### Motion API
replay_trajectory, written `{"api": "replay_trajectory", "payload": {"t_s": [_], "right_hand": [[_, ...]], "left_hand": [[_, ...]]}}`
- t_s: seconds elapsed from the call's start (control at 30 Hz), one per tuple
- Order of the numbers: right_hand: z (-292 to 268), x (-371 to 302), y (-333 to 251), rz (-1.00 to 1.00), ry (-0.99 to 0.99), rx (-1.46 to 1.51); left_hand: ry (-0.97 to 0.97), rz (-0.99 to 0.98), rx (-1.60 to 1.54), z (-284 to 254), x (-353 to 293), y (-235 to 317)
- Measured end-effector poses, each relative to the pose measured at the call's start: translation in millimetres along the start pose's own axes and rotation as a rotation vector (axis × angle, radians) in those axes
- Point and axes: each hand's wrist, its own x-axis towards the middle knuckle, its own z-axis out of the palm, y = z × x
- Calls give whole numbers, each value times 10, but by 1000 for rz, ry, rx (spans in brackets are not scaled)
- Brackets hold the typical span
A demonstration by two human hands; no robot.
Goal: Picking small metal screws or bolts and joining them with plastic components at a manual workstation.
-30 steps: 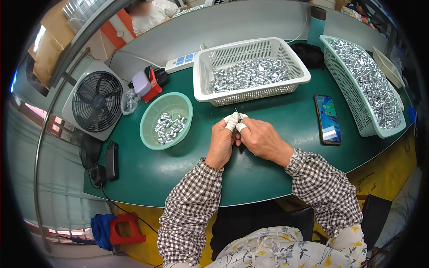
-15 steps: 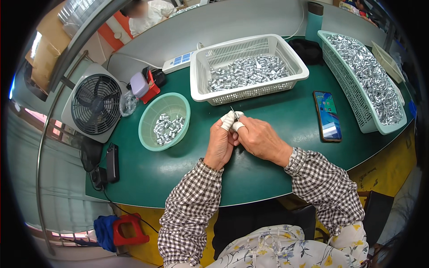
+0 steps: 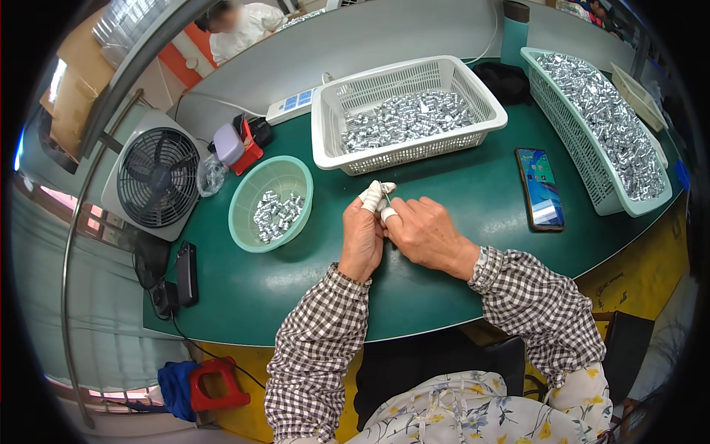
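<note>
My left hand (image 3: 361, 238) and my right hand (image 3: 429, 235) meet over the green table, in front of the white basket (image 3: 336, 159). White wraps cover some of the fingertips on both. The fingers of my left hand are pinched together; whatever they hold is hidden. My right hand is closed on a thin metal rod (image 3: 388, 199), whose visible part points at the left fingertips. Small silvery metal parts (image 3: 414, 111) fill the bottom of the white basket. More lie in the pale green bowl (image 3: 238, 214) to the left of my hands.
At the right, a long pale green basket (image 3: 573, 140) is heaped with silvery parts. A phone (image 3: 542, 189) lies beside it. A bottle (image 3: 514, 37) and a black cloth item (image 3: 503, 83) are behind. Left are a fan (image 3: 159, 177), a power strip (image 3: 292, 108) and a black adapter (image 3: 186, 274).
The rod tip that stuck up above my fingertips no longer shows there; the rod now appears between the two hands. My right hand has shifted slightly down and left.
</note>
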Motion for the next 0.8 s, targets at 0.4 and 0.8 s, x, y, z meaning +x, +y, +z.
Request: {"api": "replay_trajectory", "payload": {"t_s": [0.4,0.8], "right_hand": [[28,32,50,-5,28,3],[65,8,37,-8,32,22]], "left_hand": [[-26,-47,-88,-9,-10,-15],[-37,-28,-184,-22,21,-33]]}}
